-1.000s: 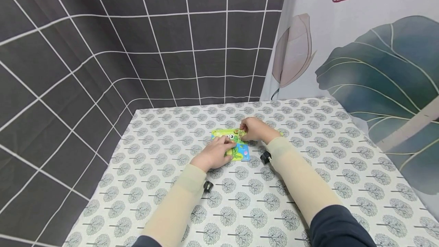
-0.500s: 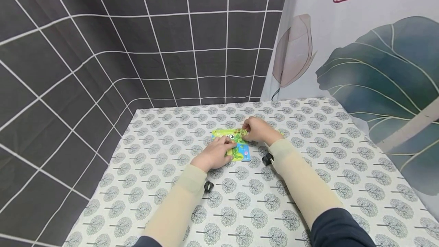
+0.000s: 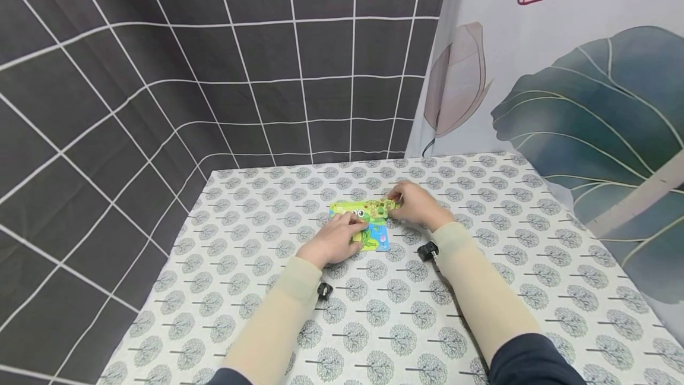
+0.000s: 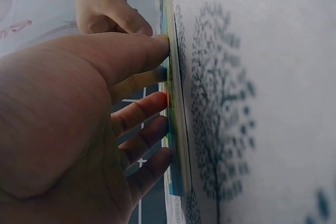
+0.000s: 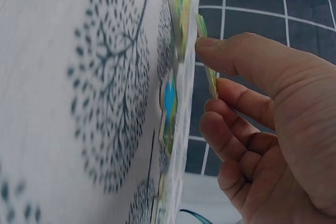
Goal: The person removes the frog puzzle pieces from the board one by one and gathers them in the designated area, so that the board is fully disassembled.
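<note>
A thin puzzle board, green and blue with a big-eyed cartoon creature, lies flat on the table. My left hand rests its fingertips on the board's face; in the left wrist view the spread fingers and thumb touch the board. My right hand is at the board's upper right edge. Seen from the right wrist, that hand pinches a small thin green piece between thumb and fingers, raised off the table. Part of the picture is hidden under my left hand.
Loose pieces lie on the tablecloth beside the board in the right wrist view. The tree-print cloth covers the table. A dark grid curtain hangs behind, with a leaf-patterned sheet at the right.
My right hand has moved rightward from over the board to its right edge, uncovering more of the green upper right part. The left hand and the board have stayed in place.
</note>
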Demonstrator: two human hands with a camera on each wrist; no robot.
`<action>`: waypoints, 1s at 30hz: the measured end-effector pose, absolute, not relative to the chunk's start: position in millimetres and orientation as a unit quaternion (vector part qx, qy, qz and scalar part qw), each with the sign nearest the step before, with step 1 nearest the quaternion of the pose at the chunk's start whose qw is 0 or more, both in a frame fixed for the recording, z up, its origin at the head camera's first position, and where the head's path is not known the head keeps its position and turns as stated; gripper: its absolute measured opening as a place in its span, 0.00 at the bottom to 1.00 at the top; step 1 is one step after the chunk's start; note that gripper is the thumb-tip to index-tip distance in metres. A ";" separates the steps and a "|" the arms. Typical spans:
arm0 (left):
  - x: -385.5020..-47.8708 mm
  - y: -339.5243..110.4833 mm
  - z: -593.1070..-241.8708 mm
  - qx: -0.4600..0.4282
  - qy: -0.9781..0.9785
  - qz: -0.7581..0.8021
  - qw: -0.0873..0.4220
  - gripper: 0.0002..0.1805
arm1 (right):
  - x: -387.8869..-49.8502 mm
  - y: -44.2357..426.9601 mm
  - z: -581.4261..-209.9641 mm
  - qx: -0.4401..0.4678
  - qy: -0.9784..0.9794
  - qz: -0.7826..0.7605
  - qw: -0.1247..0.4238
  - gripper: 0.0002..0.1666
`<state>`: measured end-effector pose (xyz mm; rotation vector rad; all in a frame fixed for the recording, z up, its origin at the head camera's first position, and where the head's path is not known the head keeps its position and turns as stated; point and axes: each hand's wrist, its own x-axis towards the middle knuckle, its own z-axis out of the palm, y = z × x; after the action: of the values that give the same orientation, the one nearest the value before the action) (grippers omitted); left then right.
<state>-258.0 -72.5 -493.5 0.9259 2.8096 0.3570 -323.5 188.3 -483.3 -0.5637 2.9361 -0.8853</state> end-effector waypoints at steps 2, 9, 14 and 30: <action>-258.2 -72.4 -493.5 0.309 0.940 0.121 0.081 0.32 | -323.1 192.7 -483.3 -0.179 0.942 -0.285 0.010 0.24; -257.8 -72.8 -493.3 0.307 0.940 0.127 0.082 0.32 | -320.8 205.6 -483.4 -0.173 0.942 -0.287 0.004 0.24; -258.1 -73.4 -494.6 0.307 0.939 0.129 0.082 0.32 | -317.0 212.8 -483.4 -0.172 0.940 -0.295 0.005 0.24; -259.7 -73.8 -497.7 0.307 0.939 0.131 0.084 0.33 | -312.8 253.8 -487.4 -0.134 0.936 -0.324 0.019 0.24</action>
<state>-259.7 -73.8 -497.7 0.9176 2.8012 0.3913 -312.8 253.8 -487.4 -0.4166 2.9064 -1.0054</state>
